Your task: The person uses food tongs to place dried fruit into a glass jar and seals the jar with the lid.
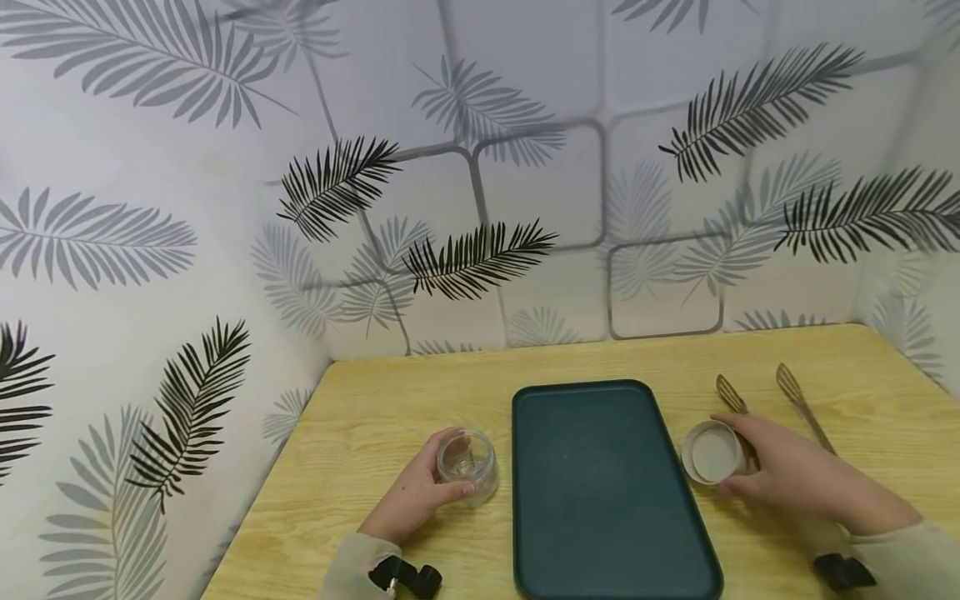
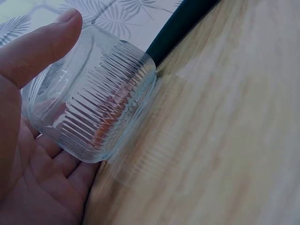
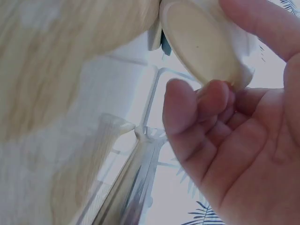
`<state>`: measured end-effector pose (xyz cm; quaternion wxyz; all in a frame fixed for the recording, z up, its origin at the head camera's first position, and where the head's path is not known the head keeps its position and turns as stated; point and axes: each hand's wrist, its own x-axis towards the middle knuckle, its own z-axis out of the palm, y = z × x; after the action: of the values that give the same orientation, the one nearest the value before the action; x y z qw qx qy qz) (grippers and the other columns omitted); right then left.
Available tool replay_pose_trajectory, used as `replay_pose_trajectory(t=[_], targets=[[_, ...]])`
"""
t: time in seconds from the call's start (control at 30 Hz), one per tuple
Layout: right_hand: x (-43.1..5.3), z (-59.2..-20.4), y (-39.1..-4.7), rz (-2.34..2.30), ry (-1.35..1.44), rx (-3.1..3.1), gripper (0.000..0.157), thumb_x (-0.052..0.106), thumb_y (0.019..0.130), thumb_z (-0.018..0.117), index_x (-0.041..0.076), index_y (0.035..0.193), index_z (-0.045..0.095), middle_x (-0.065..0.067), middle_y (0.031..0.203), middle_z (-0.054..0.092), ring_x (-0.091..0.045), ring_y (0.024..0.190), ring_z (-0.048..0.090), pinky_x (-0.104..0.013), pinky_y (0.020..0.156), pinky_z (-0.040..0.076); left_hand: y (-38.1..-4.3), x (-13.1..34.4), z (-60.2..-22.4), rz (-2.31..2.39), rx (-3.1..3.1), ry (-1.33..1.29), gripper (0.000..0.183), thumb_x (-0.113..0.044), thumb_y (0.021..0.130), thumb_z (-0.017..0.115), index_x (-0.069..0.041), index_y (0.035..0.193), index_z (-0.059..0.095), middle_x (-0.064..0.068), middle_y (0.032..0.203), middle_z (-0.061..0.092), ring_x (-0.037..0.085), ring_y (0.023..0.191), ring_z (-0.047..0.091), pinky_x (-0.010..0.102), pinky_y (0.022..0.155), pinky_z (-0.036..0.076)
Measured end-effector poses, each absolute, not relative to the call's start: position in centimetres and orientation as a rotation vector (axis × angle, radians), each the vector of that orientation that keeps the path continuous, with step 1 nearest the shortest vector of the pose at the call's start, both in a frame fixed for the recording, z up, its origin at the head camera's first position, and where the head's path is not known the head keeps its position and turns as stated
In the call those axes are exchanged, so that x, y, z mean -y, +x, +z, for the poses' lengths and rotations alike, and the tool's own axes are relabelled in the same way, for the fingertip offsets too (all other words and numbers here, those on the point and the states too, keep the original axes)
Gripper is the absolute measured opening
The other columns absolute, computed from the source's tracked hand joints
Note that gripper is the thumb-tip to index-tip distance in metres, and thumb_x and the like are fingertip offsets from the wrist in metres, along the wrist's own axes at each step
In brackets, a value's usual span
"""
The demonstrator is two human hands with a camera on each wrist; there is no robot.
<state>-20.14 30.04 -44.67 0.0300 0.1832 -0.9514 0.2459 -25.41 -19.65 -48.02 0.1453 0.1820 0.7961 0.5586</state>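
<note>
My left hand point(image 1: 426, 487) holds a small clear glass jar point(image 1: 480, 475) upright on the table, left of a dark green tray point(image 1: 600, 483). Ribbed sides of the glass jar point(image 2: 110, 93) show in the left wrist view, with the thumb on one side and fingers behind. At the tray's right edge, my right hand point(image 1: 780, 467) grips a small round white cup point(image 1: 711, 454) between thumb and fingers. The right wrist view shows a flat, round pale face of the white cup point(image 3: 201, 44), clear of the palm.
Past the right hand lie two slotted utensil heads, one point(image 1: 731, 393) partly hidden by the hand, the other point(image 1: 791, 385) with a long handle. The wooden table point(image 1: 420, 392) meets a leaf-patterned wall point(image 1: 540, 292) at the back and left.
</note>
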Motion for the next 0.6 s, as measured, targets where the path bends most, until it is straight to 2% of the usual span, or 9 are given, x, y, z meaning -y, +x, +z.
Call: replay_pose_trajectory(t=[0.2, 0.3, 0.5, 0.6], targets=[[-29.4, -44.9, -20.1, 0.773, 0.635, 2.893, 0.087, 0.034, 0.070, 0.093, -0.006, 0.136, 0.053, -0.016, 0.123, 0.063, -0.031, 0.107, 0.062, -0.047, 0.083, 0.051, -25.2, 19.8, -48.6, 1.610, -2.295, 0.520, 0.087, -0.030, 0.087, 0.082, -0.016, 0.157, 0.032, 0.006, 0.154, 0.043, 0.025, 0.137, 0.044, 0.046, 0.109, 0.035], [-29.2, -44.8, -20.0, 0.810, 0.645, 2.888, 0.086, 0.031, 0.070, 0.093, -0.005, 0.137, 0.053, -0.013, 0.122, 0.062, -0.026, 0.103, 0.060, -0.041, 0.080, 0.052, -25.3, 19.8, -48.7, 1.605, -2.296, 0.518, 0.086, -0.030, 0.087, 0.082, -0.016, 0.157, 0.033, 0.006, 0.154, 0.044, 0.025, 0.137, 0.044, 0.045, 0.109, 0.035], [-28.8, -44.5, -20.1, 1.073, 0.651, 2.961, 0.089, 0.033, 0.080, 0.087, -0.002, 0.148, 0.041, -0.017, 0.127, 0.051, -0.013, 0.087, 0.058, -0.028, 0.068, 0.053, -25.6, 19.9, -48.5, 1.604, -2.295, 0.537, 0.086, -0.030, 0.088, 0.081, -0.017, 0.157, 0.032, 0.004, 0.155, 0.043, 0.025, 0.136, 0.044, 0.045, 0.108, 0.035], [-28.7, -44.3, -20.3, 1.182, 0.666, 2.977, 0.090, 0.033, 0.084, 0.084, -0.001, 0.152, 0.035, -0.020, 0.134, 0.048, -0.017, 0.093, 0.059, -0.028, 0.069, 0.054, -25.7, 19.9, -48.5, 1.604, -2.296, 0.537, 0.086, -0.031, 0.087, 0.082, -0.018, 0.157, 0.032, 0.004, 0.155, 0.043, 0.024, 0.136, 0.045, 0.044, 0.108, 0.036]])
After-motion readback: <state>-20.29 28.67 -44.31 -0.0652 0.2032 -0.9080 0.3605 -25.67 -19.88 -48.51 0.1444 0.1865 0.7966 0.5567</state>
